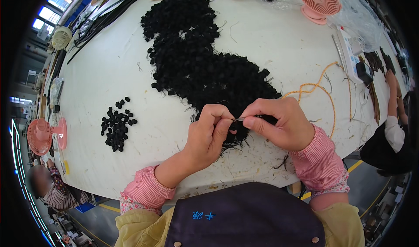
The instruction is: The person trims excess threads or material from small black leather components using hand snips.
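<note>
My left hand (209,136) and my right hand (279,122) meet over the near edge of a big heap of small black fabric pieces (200,59) on the white table (109,72). Between the fingertips of both hands sits one small black piece (238,119) with loose threads; a thin metal tip shows at the right fingers, so the right hand may hold a small tool. Loose black threads hang below the hands. To the left, a small separate pile of black pieces (117,124) lies apart from the heap.
An orange cord (325,90) loops on the table to the right. A pink fan (319,2) stands at the far right, another pink fan (43,136) at the left edge. Another person's arm (393,103) works at the right; a seated person (48,183) is lower left.
</note>
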Demonstrator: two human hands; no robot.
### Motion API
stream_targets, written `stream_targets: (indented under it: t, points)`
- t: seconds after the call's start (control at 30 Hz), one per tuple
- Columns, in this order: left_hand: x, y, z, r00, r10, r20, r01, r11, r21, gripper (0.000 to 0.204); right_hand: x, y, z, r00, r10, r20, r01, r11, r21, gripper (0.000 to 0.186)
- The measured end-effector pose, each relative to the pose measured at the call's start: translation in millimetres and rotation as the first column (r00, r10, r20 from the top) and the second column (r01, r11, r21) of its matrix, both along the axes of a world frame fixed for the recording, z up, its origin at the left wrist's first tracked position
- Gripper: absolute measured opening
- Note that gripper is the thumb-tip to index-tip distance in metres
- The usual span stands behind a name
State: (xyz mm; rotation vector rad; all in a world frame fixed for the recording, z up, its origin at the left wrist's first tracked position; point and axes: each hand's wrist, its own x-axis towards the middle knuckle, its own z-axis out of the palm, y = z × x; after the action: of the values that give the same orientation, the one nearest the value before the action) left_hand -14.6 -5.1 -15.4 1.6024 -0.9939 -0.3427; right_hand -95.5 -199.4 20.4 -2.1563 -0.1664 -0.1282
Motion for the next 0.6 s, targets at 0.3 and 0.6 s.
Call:
stream_targets:
  t: [0.3, 0.6]
  points:
    - [-2.2, -1.4, -2.7, 0.996, 0.086, 0.012, -0.086, 0.996, 0.024, 0.009, -0.5, 15.8, -9.9, 0.989, -0.1, -0.11, 0.122, 0.969, 0.216, 0.023]
    - [1.0, -5.1, 3.0, 0.971, -0.049, 0.234, 0.041, 0.998, 0.04, 0.02, 0.1, 4.3, -1.8, 0.981, -0.184, -0.056, 0.192, 0.933, 0.305, 0.018]
